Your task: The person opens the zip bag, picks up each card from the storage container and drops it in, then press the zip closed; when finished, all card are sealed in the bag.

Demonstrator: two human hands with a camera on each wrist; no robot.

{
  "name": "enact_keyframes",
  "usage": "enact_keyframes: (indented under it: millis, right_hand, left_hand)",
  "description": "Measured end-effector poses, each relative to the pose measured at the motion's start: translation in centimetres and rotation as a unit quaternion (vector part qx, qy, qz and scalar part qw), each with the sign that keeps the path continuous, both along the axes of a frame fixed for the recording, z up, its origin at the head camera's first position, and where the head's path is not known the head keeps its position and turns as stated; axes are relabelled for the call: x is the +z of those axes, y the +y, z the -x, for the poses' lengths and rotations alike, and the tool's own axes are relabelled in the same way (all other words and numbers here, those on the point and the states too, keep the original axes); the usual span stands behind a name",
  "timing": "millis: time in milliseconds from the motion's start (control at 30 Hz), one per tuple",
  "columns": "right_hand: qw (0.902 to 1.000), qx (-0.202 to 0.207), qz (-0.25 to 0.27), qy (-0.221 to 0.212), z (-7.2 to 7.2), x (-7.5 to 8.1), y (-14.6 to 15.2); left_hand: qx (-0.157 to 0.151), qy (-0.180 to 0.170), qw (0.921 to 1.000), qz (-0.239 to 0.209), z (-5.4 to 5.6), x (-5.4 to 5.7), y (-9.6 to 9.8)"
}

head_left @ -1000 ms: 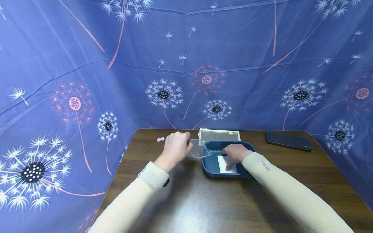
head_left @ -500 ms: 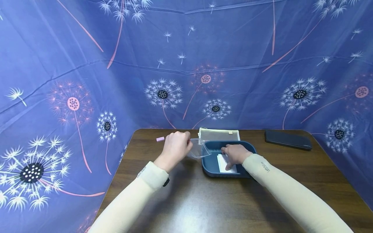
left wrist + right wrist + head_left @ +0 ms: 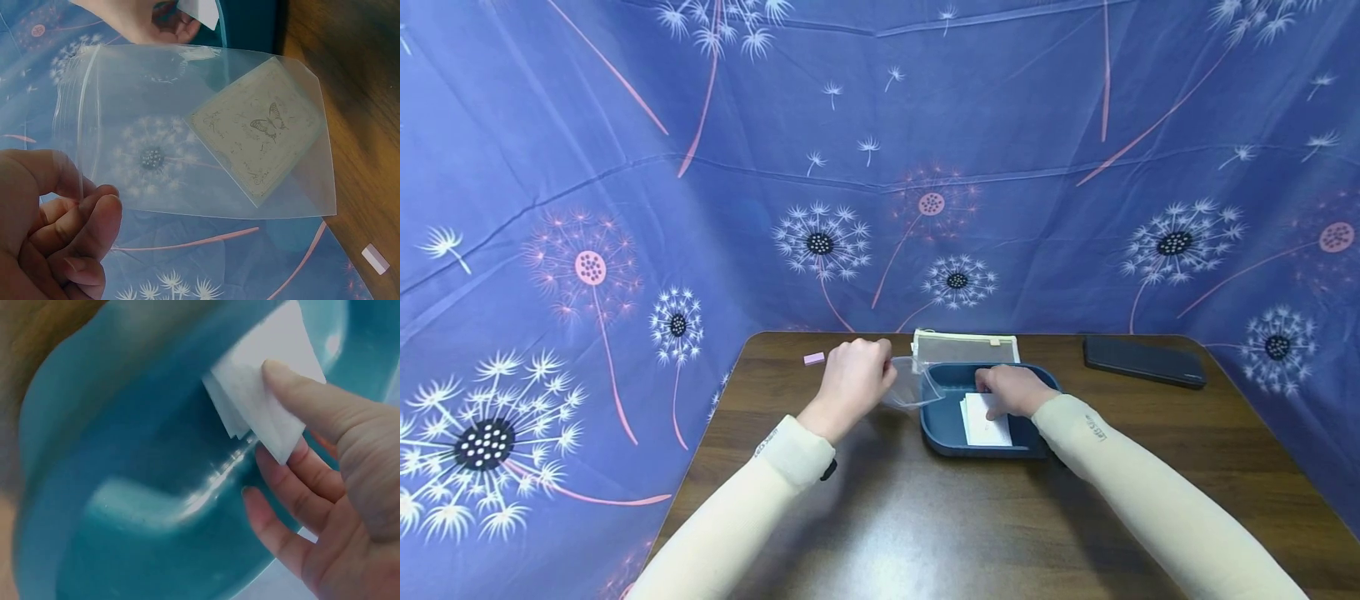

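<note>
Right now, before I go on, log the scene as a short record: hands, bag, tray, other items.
Left hand: pinches clear bag near its zip end
Bag contents: butterfly-print card
Bag zip: open or closed unclear
Right hand: pinches white paper over blue tray
Beyond tray: zip pouch
Far right: black case
Far left: small pink block

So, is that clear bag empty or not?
Not empty: held by the left hand, the clear bag shows a butterfly-printed card inside, seen through its plastic.
</note>
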State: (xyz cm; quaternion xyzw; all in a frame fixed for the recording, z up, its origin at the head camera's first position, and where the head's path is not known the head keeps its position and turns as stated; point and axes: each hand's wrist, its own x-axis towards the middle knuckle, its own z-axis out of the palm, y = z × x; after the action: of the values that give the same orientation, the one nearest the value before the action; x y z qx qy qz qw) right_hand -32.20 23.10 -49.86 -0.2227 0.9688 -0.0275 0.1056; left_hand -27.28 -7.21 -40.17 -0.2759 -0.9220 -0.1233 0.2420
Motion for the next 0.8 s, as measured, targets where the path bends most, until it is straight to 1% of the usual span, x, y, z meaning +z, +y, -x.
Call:
enact_keyframes:
  millis: [100,200,333,500,667,800]
  right_hand:
    - [0.9992,-0.014,0.035,-0.015,0.2,0.2,0.5]
    - [0.9975,-0.018,0.064,-0.025,0.3,0.4,0.9]
    - [0.995,-0.033,0.087,-0.038,0.2,0.7,1.2]
    - [0.9936,-0.045,0.096,-0.04,0.1,0.9,1.3]
    - [0.9942,-0.043,0.091,-0.036,0.3,0.8,1.4]
    - [0.9955,-0.037,0.084,-0.024,0.2,0.9,1.4]
  left_hand:
    - [0.001,0.0,1.0,0.0,0.0,0.0,0.0]
    - [-0.001,0.002,1.0,-0.001,0.0,0.0,0.1]
    - [-0.004,0.004,1.0,-0.001,0.0,0.0,0.1]
    - [-0.003,-0.001,1.0,0.001,0.0,0.0,0.1]
    - [0.0,-0.001,1.0,0.004,0.0,0.0,0.2]
    - [-0.002,0.002,1.0,0.006,0.0,0.0,0.2]
